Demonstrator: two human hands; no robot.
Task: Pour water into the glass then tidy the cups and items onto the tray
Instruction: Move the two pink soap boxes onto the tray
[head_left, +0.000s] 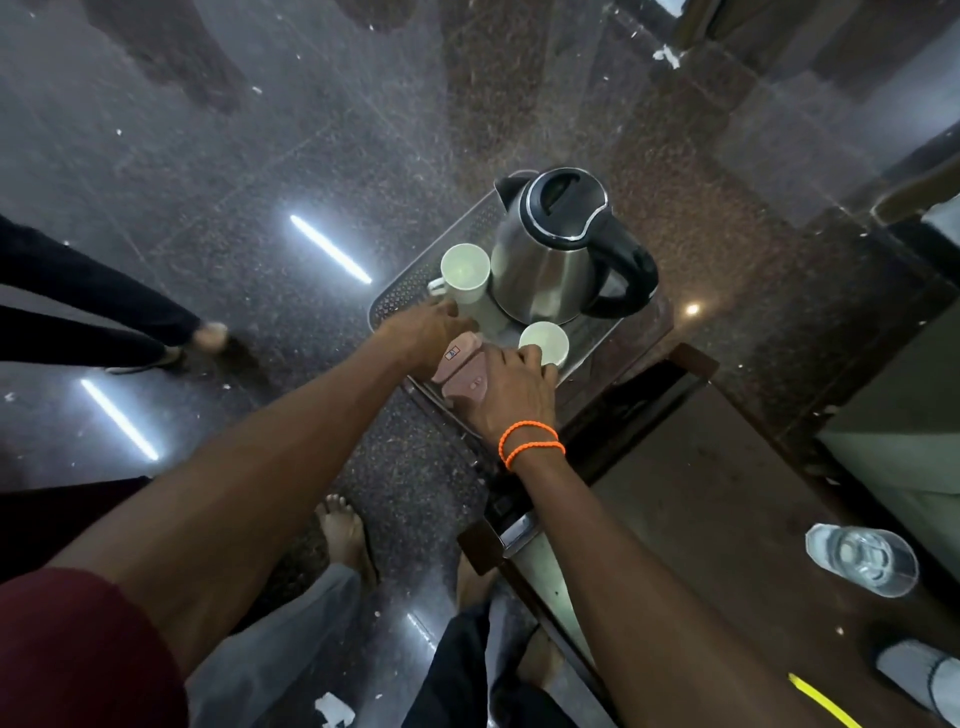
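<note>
Tray (395, 306) sits at the table's far corner, holding two cups, sachets and a kettle (550, 249). Tidying looks underway. Left hand (426, 327) reaches by the left cup (465, 273); its grip is hidden. Pink sachets (462, 369) lie between the hands. Right hand (511, 389) touches the small cup (545, 343), fingers curled. A water-filled glass (862, 558) stands well apart at right, probably needing collecting next.

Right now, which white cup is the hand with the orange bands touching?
The smaller white cup at the tray's near corner, in front of the kettle. The right hand touches it; the taller mug sits by the left hand.
</note>
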